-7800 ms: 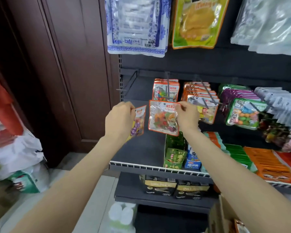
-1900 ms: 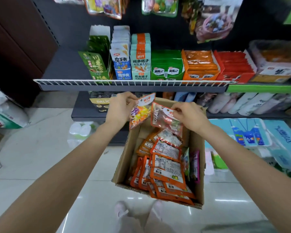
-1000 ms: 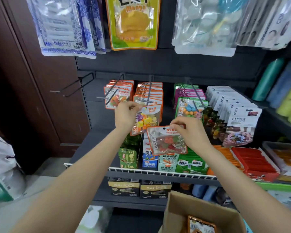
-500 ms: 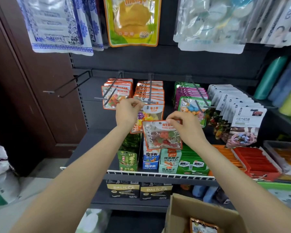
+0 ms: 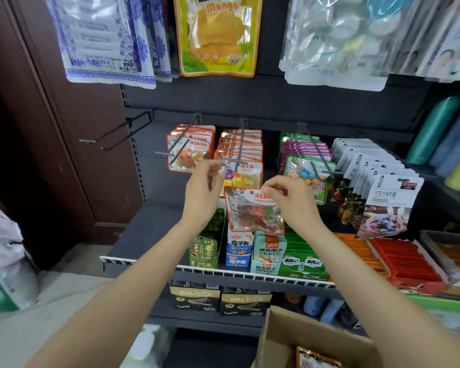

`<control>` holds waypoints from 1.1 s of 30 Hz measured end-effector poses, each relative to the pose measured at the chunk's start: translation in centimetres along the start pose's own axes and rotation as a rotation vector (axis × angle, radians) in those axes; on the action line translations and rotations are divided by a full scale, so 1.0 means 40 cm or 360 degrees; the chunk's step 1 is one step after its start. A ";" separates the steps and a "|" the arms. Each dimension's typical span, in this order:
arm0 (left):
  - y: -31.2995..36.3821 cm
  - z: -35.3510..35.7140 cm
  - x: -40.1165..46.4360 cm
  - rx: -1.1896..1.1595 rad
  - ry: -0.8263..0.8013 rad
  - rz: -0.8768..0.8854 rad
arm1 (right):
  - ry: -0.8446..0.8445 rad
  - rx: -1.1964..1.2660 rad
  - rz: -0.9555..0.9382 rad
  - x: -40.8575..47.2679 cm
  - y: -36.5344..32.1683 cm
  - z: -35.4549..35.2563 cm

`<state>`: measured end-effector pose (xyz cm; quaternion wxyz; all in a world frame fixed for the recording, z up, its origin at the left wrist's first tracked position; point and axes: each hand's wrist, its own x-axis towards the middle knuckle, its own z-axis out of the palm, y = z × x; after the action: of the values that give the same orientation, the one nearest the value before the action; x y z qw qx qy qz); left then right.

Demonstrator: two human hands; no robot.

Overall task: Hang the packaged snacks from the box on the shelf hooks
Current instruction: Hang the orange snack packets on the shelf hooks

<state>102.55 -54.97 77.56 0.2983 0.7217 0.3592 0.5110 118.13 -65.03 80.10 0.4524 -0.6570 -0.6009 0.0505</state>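
Packaged snacks are at the hooks, no longer at the box: two seconds back both hands were lifting packets out of the brown cardboard box (image 5: pixel 314 338); now they are up at the dark metal shelf hooks. The left hand (image 5: pixel 205 189) has carried its clear, orange-edged packet of yellow and purple sweets (image 5: pixel 241 176) to the tip of the middle wire hook (image 5: pixel 241 144), fingers pinched at the packet's top edge; blur hides whether the hole is over the wire yet. Half a second ago that packet hung lower, just short of the tip. The right hand (image 5: pixel 290 203) pinches the top of a second clear, orange-bordered packet of red and green gummies (image 5: pixel 252 211), held below the hooks in front of the boxed goods. One packet seems about to slide on; the second waits, probably for the left-hand hook (image 5: pixel 179 144) holding similar packets. More packets show in the box.
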 end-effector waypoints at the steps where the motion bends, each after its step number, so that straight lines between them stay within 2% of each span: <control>1: 0.000 -0.017 -0.024 -0.0017 -0.0117 -0.0007 | -0.0016 0.0047 -0.0002 -0.003 -0.004 0.013; 3: -0.009 -0.055 -0.060 0.0033 -0.0304 -0.0020 | -0.0044 0.0141 0.0004 -0.002 -0.015 0.046; 5: -0.018 -0.096 -0.081 0.0143 -0.0361 -0.0029 | -0.0047 0.0225 0.0017 0.006 -0.035 0.085; 8: -0.034 -0.165 -0.079 0.0313 -0.0185 -0.0013 | -0.0067 0.0313 -0.0016 0.023 -0.081 0.153; 12: -0.075 -0.251 -0.027 0.0265 -0.0004 -0.0129 | -0.0062 0.0301 -0.0034 0.073 -0.133 0.250; 23: -0.193 -0.295 0.130 0.0220 -0.0041 -0.0113 | 0.0166 0.0077 0.0140 0.204 -0.172 0.390; 33: -0.229 -0.307 0.160 0.0077 -0.0081 -0.0124 | 0.0246 0.0048 0.0081 0.209 -0.172 0.404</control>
<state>90.32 -43.74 77.30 0.3094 0.7270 0.3916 0.4716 105.43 -50.35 79.14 0.5060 -0.6671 -0.5464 0.0202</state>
